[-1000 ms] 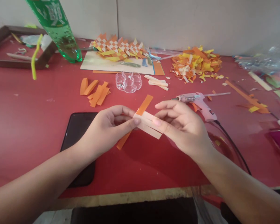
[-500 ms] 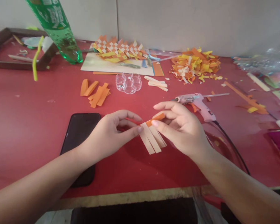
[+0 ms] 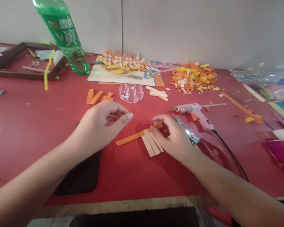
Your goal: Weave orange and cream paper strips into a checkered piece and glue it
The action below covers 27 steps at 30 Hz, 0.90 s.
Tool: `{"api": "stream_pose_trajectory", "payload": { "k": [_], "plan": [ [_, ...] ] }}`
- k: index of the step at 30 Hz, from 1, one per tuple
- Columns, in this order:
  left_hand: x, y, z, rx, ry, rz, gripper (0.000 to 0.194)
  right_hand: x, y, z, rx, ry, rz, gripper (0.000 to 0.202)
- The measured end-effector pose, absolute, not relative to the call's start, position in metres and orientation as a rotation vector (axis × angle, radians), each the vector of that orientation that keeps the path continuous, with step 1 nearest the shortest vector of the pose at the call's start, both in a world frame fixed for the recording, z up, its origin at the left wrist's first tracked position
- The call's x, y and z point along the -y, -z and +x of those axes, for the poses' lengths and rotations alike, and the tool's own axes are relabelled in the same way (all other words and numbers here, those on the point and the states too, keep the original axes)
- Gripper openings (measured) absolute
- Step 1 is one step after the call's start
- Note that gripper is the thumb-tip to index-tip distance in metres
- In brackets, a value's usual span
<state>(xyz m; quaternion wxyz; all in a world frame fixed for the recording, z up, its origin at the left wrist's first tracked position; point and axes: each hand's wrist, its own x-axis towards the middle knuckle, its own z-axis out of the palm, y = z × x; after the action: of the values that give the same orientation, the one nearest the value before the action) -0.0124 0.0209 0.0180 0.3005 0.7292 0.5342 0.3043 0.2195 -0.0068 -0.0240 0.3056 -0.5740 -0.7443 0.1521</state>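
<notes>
My right hand [image 3: 176, 134] pinches an orange paper strip [image 3: 129, 138] between thumb and fingers. Several cream paper strips [image 3: 150, 143] hang side by side from that orange strip, their lower ends fanned out. The orange strip's long end sticks out freely to the left. My left hand [image 3: 103, 123] is raised to the left of it, with its fingers loosely curled, apart from the thumb and holding nothing I can see. Below the left wrist lies a black phone [image 3: 85, 175], partly covered by the arm. Loose orange strips [image 3: 94, 97] lie just beyond the left hand, partly hidden.
A pink glue gun [image 3: 196, 113] and scissors [image 3: 191, 135] lie right of my right hand. Behind are a clear bead tray [image 3: 132, 94], cream strips [image 3: 157, 93], woven paper pieces [image 3: 123, 61] and a scrap pile [image 3: 194, 77]. A green bottle [image 3: 66, 41] stands beside a dark frame [image 3: 16, 74].
My left hand has let go of the orange strip and moved left and up, baring its long end. My right hand still holds the piece. The view has shifted, and the scissors show more.
</notes>
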Motion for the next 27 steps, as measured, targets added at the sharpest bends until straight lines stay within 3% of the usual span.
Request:
{"api": "stream_pose_trajectory", "payload": {
  "k": [5, 8, 19, 27],
  "plan": [
    [-0.051, -0.022, -0.042, -1.908, -0.389, 2.323, 0.028, 0.001, 0.029, 0.222, 2.106, -0.084, -1.34, 0.011],
    [-0.063, -0.01, -0.052, -1.94, -0.286, 2.306, 0.027, -0.001, 0.029, 0.226, 2.174, -0.023, -1.216, 0.016],
    [-0.069, -0.007, -0.064, -1.891, -0.467, 2.182, 0.019, 0.006, -0.001, 0.25, 2.473, 0.051, -0.451, 0.019],
    [-0.062, -0.025, -0.062, -1.919, -0.577, 2.124, 0.027, 0.011, -0.024, 0.22, 2.32, 0.01, -0.788, 0.018]
  ]
}}
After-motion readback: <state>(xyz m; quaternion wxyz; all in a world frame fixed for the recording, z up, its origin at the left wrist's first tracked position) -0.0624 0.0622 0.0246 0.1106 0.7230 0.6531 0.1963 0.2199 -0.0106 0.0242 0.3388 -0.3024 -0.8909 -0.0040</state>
